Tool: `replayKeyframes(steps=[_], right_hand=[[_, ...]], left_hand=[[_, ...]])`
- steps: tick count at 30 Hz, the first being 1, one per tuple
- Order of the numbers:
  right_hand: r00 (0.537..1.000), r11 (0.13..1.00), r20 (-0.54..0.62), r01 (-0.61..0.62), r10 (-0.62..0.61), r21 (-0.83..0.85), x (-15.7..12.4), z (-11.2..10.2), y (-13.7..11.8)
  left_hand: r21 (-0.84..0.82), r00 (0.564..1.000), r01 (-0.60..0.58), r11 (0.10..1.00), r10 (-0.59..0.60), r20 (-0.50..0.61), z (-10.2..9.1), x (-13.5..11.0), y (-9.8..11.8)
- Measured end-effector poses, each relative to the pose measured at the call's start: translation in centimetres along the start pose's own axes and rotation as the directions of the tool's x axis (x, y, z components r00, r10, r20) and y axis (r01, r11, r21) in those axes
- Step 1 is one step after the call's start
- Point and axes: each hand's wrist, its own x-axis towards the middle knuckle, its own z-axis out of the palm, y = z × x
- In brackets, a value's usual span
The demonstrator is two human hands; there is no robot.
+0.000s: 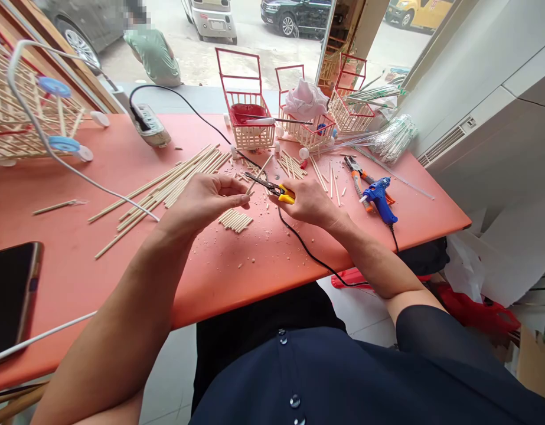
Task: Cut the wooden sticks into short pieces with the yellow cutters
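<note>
My left hand pinches a thin wooden stick that slants up to the right over the red table. My right hand is closed round the yellow handles of small black-bladed cutters, and the blades meet the stick near my left fingertips. A small pile of short cut stick pieces lies just under my left hand. Long sticks lie fanned out to the left of my hands.
A blue glue gun and orange-handled pliers lie right of my hands. Stick-built carts with red frames stand at the back. A power strip, a phone, a large cart sit left. A person crouches outside.
</note>
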Motion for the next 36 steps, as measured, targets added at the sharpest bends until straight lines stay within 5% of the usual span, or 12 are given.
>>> replayKeyframes(steps=[6, 12, 18, 21, 24, 29, 36], right_hand=[[0.998, 1.000, 0.068, 0.003, -0.005, 0.031, 0.1, 0.0, 0.1], [0.994, 0.999, 0.108, 0.002, -0.008, 0.054, 0.1, 0.3, 0.1], [0.994, 0.997, 0.110, -0.001, -0.007, 0.076, 0.1, 0.3, 0.1], [0.994, 0.995, 0.110, 0.000, -0.010, 0.095, 0.0, 0.2, -0.1], [0.995, 0.994, 0.096, -0.007, -0.004, 0.110, 0.0, 0.2, -0.3], [0.998, 0.991, 0.059, -0.012, 0.005, 0.131, 0.0, 0.3, -0.3], [1.000, 0.996, 0.011, 0.007, -0.008, 0.094, -0.4, 0.7, -0.7]], left_hand=[[0.489, 0.994, 0.062, 0.870, -0.011, -0.106, -2.3, 0.3, -0.5], [0.658, 0.996, 0.073, 0.750, -0.082, -0.017, -3.4, 1.3, -2.3], [0.674, 0.997, -0.002, 0.739, -0.048, 0.055, -4.0, 1.3, -2.8], [0.639, 0.999, 0.027, 0.768, -0.010, -0.031, -3.5, 0.8, -2.0], [0.441, 0.987, 0.012, 0.897, 0.061, -0.152, -2.3, 0.1, -0.8], [0.068, 0.991, -0.064, 0.996, 0.071, -0.117, 0.3, -0.4, -0.3], [0.225, 0.931, -0.184, 0.957, 0.243, -0.273, 2.9, -1.2, -0.3]])
